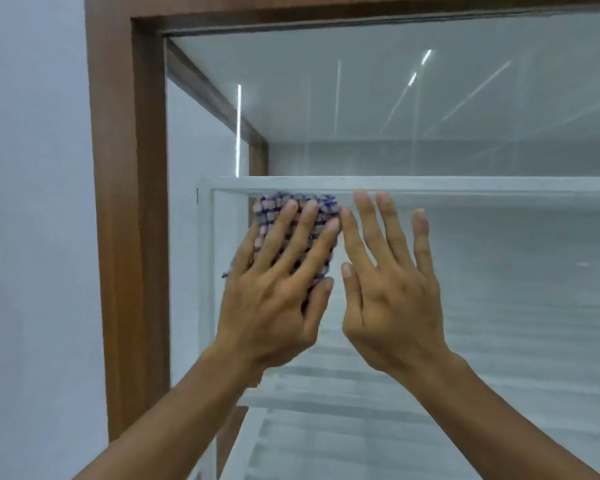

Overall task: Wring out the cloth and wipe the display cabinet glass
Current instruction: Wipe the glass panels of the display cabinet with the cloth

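Fingers [274, 233] spread, cloth [271, 206] flat against the glass [499, 289]

Fingers of the left hand [274, 299] are fanned out and straight, and look at that: no pinch, no curl, just an open hand bearing down on the checked cloth and holding it flat on the display cabinet glass. The thumb lies along the cloth's lower right edge. The cloth is folded into a small pad of blue, pink and white checks. It sits just below the white shelf [430, 184], close to the shelf's left end, with its top edge right up at the shelf's front line; whether it touches that line I cannot tell. A loose thread hangs from its lower left corner.

Over to the right hand [392, 306], just beside the left one and also below the shelf. Its fingers are straight and a little apart, holding nothing. The two longest reach up to the shelf's lower edge, and the index fingertip meets the cloth's upper right corner. Whether the palm rests on the pane cannot be told.

Left of the shelf's end stands the wooden frame [132, 202], which turns and runs across above the shelf. Beyond it is a pale wall [32, 202]. Above the shelf, bright streaks of reflected light cross the pane; below the shelf, faint horizontal bands show in it.
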`<state>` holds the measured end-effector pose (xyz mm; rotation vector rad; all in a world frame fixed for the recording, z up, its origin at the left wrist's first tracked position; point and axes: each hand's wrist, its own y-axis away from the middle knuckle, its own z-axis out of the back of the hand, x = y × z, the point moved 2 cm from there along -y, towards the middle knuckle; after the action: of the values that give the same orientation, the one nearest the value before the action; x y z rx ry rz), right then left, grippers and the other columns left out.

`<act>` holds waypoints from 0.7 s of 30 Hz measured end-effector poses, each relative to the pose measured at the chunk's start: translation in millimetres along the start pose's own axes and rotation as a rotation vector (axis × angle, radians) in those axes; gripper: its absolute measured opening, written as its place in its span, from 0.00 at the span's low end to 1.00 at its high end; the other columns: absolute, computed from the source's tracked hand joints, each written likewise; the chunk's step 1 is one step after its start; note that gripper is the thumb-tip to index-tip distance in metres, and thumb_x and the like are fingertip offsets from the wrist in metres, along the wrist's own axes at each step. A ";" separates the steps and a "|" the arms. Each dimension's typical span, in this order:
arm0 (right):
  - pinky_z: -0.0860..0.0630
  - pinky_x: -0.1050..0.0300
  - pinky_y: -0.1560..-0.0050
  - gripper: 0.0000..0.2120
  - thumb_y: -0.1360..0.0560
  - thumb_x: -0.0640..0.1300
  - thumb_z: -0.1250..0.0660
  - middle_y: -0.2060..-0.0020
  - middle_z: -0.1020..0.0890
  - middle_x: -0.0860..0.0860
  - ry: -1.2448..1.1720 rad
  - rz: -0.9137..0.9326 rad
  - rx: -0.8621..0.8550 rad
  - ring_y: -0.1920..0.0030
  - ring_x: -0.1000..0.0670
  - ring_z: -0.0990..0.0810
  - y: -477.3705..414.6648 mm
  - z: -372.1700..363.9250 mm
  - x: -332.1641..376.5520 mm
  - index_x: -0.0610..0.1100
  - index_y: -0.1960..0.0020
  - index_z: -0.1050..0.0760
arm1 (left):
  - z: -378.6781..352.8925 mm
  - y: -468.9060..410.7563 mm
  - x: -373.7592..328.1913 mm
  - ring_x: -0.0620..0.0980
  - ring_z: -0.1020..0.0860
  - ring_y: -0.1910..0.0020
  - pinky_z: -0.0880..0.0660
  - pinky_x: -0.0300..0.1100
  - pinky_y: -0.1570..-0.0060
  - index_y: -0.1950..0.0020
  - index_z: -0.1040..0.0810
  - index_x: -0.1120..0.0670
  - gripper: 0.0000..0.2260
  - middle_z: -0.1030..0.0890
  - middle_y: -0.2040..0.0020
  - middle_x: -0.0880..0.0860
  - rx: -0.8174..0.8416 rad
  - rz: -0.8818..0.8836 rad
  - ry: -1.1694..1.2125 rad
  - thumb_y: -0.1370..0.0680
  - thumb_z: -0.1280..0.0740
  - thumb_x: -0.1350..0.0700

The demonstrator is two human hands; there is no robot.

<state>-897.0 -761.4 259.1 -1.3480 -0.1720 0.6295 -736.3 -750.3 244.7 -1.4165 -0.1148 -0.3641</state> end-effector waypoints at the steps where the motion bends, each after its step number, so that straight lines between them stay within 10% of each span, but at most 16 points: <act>1: 0.55 0.34 0.19 0.27 0.17 0.45 0.49 0.18 0.47 0.44 0.038 -0.009 -0.012 0.17 0.43 0.52 8.3 5.9 -15.8 0.44 0.18 0.44 | 0.1 -12.5 0.0 0.56 0.43 0.17 0.45 0.54 0.21 0.17 0.37 0.52 0.27 0.39 0.17 0.56 -0.031 -0.012 -0.029 0.16 0.43 0.45; 5: 0.55 0.35 0.19 0.27 0.16 0.49 0.49 0.17 0.48 0.44 0.146 -0.011 -0.043 0.17 0.43 0.53 33.7 25.1 -67.5 0.46 0.17 0.45 | -6.5 -34.1 -35.2 0.55 0.52 0.16 0.55 0.55 0.18 0.15 0.45 0.54 0.29 0.49 0.15 0.56 -0.063 0.193 0.029 0.16 0.48 0.46; 9: 0.56 0.38 0.18 0.28 0.16 0.50 0.51 0.17 0.47 0.44 0.174 0.006 -0.089 0.17 0.45 0.52 46.4 29.3 -83.7 0.41 0.17 0.47 | -24.2 -28.9 -90.8 0.53 0.57 0.16 0.59 0.57 0.18 0.15 0.51 0.54 0.30 0.54 0.14 0.55 0.036 -0.116 0.051 0.15 0.53 0.46; 14: 0.57 0.45 0.18 0.29 0.16 0.50 0.55 0.17 0.47 0.47 0.186 0.052 -0.036 0.17 0.50 0.53 57.7 42.9 -110.9 0.42 0.17 0.48 | -34.2 -68.7 -121.8 0.48 0.65 0.17 0.68 0.51 0.19 0.15 0.60 0.52 0.30 0.61 0.15 0.51 -0.003 0.076 0.061 0.16 0.59 0.45; 21: 0.69 0.46 0.20 0.33 0.20 0.58 0.58 0.17 0.61 0.49 0.391 -0.287 -0.026 0.19 0.52 0.67 113.9 101.7 -203.5 0.49 0.17 0.58 | -47.6 -62.3 -175.9 0.47 0.66 0.18 0.67 0.50 0.19 0.15 0.61 0.49 0.30 0.63 0.16 0.49 0.048 -0.195 0.018 0.17 0.61 0.43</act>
<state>-1148.8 -769.8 223.9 -1.4128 -0.0545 0.1172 -927.7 -772.1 244.4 -1.3576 -0.2464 -0.5319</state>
